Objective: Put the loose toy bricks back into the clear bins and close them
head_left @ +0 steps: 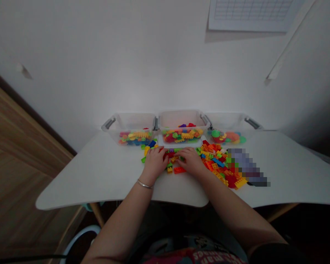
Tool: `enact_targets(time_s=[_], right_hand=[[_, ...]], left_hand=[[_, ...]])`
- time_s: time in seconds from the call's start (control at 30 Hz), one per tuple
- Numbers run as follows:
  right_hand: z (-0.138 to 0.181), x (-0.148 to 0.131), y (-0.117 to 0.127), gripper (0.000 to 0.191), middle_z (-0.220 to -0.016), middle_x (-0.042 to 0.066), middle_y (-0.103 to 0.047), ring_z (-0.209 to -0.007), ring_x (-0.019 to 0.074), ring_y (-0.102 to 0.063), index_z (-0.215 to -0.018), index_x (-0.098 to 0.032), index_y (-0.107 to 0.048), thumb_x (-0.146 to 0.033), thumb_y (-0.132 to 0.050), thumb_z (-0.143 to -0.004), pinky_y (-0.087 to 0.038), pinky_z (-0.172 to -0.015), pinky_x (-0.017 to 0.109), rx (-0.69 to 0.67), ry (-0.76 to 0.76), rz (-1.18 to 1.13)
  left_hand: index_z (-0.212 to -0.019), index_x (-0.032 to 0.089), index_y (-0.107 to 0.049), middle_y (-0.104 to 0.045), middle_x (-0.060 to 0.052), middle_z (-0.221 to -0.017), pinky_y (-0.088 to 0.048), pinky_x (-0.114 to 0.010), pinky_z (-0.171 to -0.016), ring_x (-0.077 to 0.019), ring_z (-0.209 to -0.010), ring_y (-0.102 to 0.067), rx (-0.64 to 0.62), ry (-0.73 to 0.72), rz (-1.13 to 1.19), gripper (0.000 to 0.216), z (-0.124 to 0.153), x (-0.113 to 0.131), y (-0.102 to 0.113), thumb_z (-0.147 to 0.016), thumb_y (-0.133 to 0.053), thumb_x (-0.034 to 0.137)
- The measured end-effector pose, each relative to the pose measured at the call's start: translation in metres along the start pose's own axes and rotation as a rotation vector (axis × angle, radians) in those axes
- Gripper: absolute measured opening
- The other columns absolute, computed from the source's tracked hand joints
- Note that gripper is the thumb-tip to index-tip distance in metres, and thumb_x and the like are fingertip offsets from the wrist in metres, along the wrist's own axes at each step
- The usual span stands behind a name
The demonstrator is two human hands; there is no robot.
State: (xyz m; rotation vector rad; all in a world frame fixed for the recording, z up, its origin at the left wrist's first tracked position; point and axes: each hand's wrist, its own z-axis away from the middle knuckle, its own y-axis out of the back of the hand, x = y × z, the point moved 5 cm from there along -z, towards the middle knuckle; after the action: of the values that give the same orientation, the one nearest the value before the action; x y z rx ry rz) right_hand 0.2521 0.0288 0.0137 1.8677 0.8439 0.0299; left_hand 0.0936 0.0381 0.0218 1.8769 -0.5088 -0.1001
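Just left of the table's middle, my left hand is curled, with thumb and fingers about the end of a red toy building brick. Facing it, my right hand has its fingers bent inward close to the same brick and a small yellow-orange brick. What the right fingertips hold is too small to make out. A purple brick shows between the hands. Nearer me lie an orange-red brick and a yellow brick.
Three clear plastic bins stand against the wall: left, middle and right, each holding colourful toy pieces. A loose pile of bricks spreads right of my right hand on the white table. A blurred-out item lies beside the pile.
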Motion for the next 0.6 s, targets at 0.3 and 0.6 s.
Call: enact_targets(time_s=[0.3,0.6], right_hand=[[0.0016,0.007,-0.0012,0.017,-0.096,0.007,-0.073,-0.097,0.0231,-0.058,-0.098,-0.021,-0.074,-0.026,-0.066,-0.084,-0.043,-0.092,0.038,-0.009,-0.107,0.074],[0.0008,0.008,-0.0047,0.018,-0.095,0.006,-0.072,-0.098,0.0242,-0.058,-0.096,-0.021,-0.074,-0.029,-0.069,-0.081,-0.043,-0.093,0.039,-0.023,-0.148,0.088]], left_hand=[[-0.116,0.02,-0.067,-0.065,-0.009,-0.126,-0.04,-0.045,-0.106,-0.0266,-0.115,-0.058,0.015,-0.005,0.003,0.03,0.0004,-0.0014,-0.0015,-0.09,-0.054,0.028],[-0.114,0.021,-0.068,-0.066,-0.01,-0.124,-0.042,-0.047,-0.105,-0.0265,-0.113,-0.06,0.037,-0.003,0.019,0.028,0.0009,-0.0008,0.0001,-0.089,-0.056,0.027]])
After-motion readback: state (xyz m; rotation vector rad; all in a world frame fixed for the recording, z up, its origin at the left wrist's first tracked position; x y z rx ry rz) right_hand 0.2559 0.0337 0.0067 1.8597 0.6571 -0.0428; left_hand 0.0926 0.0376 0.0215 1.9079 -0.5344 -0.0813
